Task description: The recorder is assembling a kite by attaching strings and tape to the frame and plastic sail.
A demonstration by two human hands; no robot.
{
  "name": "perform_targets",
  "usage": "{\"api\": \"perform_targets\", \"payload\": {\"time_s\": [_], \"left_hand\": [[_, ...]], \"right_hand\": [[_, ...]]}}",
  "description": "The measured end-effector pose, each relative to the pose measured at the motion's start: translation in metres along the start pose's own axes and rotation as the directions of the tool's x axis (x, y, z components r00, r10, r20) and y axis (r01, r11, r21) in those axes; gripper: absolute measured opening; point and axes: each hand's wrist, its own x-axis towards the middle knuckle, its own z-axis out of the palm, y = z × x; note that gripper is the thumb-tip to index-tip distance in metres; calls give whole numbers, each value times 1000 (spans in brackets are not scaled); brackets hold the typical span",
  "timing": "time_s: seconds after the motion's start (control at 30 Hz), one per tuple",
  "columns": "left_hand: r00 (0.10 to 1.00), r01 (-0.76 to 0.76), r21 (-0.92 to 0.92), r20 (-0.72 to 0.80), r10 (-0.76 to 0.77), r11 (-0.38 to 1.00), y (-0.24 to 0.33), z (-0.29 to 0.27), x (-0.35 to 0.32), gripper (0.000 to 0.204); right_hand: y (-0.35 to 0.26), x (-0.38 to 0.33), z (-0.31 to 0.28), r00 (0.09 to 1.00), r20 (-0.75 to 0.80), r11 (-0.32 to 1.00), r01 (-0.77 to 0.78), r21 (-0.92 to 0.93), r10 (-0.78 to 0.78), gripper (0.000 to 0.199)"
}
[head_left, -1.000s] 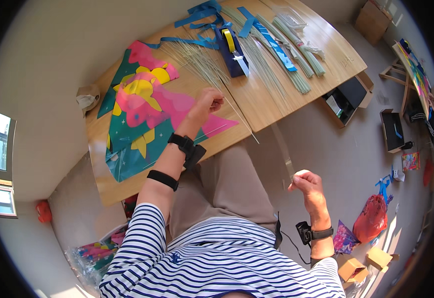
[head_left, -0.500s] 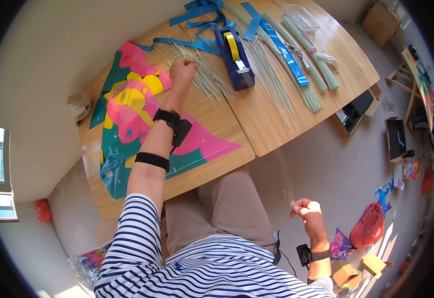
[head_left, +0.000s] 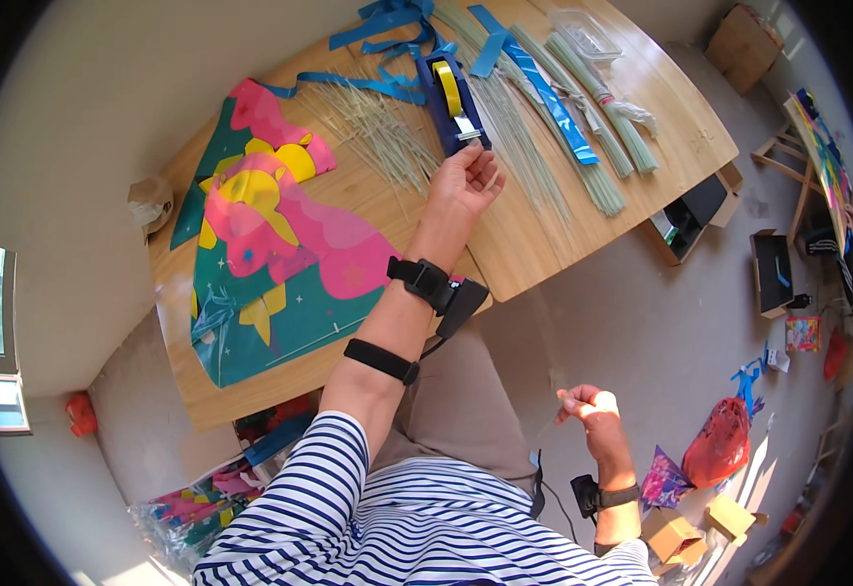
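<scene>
My left hand (head_left: pixel 466 186) is at the front end of a dark blue tape dispenser (head_left: pixel 452 107), its fingertips by the cutting edge. Its fingers are half curled and apart. A roll of yellow-cored tape (head_left: pixel 446 88) sits in the dispenser. To the left lies a colourful printed sheet (head_left: pixel 280 234) in green, pink and yellow, with loose thin pale rods (head_left: pixel 378 137) between it and the dispenser. Off the table at lower right, my right hand (head_left: pixel 593 415) is closed in a pinch. A faint see-through strip seems to run up from its fingertips; I cannot tell what it is.
Bundles of pale rods (head_left: pixel 602 190), blue ribbon (head_left: pixel 402 20) and a clear plastic tub (head_left: pixel 586 37) lie along the table's far side. Open boxes (head_left: pixel 692 220), a red bag (head_left: pixel 718 444) and small cartons (head_left: pixel 678 537) stand on the floor to the right.
My left hand has moved right from over the loose rods to the tape dispenser, and its closed fingers have loosened. My right hand has shifted only slightly left, still pinched.
</scene>
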Motion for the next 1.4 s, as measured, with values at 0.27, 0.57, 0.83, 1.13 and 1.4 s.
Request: {"api": "perform_targets", "payload": {"time_s": [0.27,0.57,0.83,1.13,1.4], "left_hand": [[996,-43,-75,-81,37,996,1,-2,14,10],[984,-95,4,-152,94,995,3,3,12,5],[981,-65,13,-184,66,998,-12,5,8,5],[971,-134,5,201,130,991,-1,-29,-67,15],[817,-269,34,538,209,963,64,-79,-162,13]], "right_hand": [[2,-2,1,1000,-17,1000,20,-13,-20,11],[5,2,5,999,-32,1000,2,5,-2,12],[28,7,2,989,-126,996,70,-51,-76,10],[53,-7,-4,986,-139,992,84,-90,-96,9],[45,-8,0,983,-3,976,184,-119,-186,7]]}}
